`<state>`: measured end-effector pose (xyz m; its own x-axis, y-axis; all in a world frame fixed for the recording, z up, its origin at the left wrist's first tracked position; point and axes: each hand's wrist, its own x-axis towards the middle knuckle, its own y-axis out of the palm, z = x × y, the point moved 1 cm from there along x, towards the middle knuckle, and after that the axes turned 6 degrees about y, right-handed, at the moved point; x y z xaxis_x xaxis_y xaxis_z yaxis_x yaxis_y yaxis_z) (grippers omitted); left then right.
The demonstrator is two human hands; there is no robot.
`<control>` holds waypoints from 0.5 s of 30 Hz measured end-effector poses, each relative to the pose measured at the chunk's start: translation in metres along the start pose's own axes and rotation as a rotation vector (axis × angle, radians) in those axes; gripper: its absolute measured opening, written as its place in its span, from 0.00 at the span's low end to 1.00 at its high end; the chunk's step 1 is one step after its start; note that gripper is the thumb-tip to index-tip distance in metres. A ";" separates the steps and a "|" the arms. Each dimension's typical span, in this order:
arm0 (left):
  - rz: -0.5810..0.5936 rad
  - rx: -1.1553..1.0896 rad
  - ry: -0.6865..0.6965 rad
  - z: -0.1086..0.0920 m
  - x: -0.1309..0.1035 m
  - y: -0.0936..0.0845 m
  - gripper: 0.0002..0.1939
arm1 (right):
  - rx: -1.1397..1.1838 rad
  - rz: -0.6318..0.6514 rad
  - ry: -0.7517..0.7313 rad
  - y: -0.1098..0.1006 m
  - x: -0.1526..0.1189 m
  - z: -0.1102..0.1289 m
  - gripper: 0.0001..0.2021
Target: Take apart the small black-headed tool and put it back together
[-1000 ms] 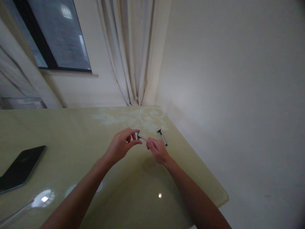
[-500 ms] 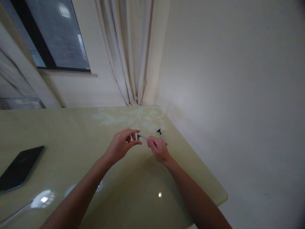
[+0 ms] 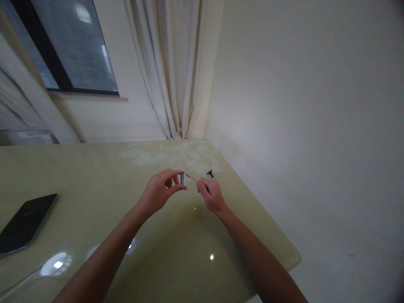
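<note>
Slim pale stick point(image 3: 191, 177) eased back from small dark strip point(image 3: 182, 179): tip at strip earlier, gap showing now! Right hand point(image 3: 212, 197) slid slightly toward three o'clock. Close in, on worktop point(image 3: 164, 261), black tablet point(image 3: 28, 224), between eight and nine o'clock from left hand point(image 3: 158, 191). Left thumb and forefinger clamped on strip, strip upright. Right fingers closed round stick, tip aiming ten o'clock. T-shaped razor point(image 3: 210, 173) beyond right hand, twelve o'clock, handle partly hidden. Farther, curtain point(image 3: 176, 63) twelve, window point(image 3: 78, 46) eleven.

Greenish strip point(image 3: 182, 179), white-scrolled yellow-green table point(image 3: 94, 176)
</note>
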<state>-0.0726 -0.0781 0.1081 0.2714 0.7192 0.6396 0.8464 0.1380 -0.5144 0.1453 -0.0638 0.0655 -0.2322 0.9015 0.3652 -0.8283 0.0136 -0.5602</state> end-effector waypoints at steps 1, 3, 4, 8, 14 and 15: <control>0.002 -0.005 0.000 0.000 0.000 0.000 0.18 | -0.010 0.009 -0.020 0.001 0.000 0.000 0.24; 0.003 -0.009 0.006 0.001 0.000 0.000 0.19 | -0.040 0.022 -0.032 0.002 0.000 0.000 0.24; 0.002 -0.008 0.007 0.001 0.000 0.000 0.19 | -0.054 0.015 -0.016 0.002 0.000 0.000 0.24; -0.004 0.003 0.001 -0.001 0.001 0.000 0.18 | -0.036 -0.031 0.036 0.001 0.001 -0.002 0.25; -0.020 -0.003 0.018 -0.002 0.001 -0.001 0.20 | -0.029 -0.016 -0.001 0.001 0.000 0.000 0.24; -0.022 -0.001 0.018 -0.002 0.001 -0.001 0.20 | -0.020 -0.028 0.007 0.001 0.000 0.000 0.24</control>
<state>-0.0723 -0.0791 0.1101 0.2608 0.7035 0.6611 0.8528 0.1531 -0.4993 0.1444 -0.0635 0.0651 -0.2052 0.9037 0.3759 -0.8240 0.0477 -0.5646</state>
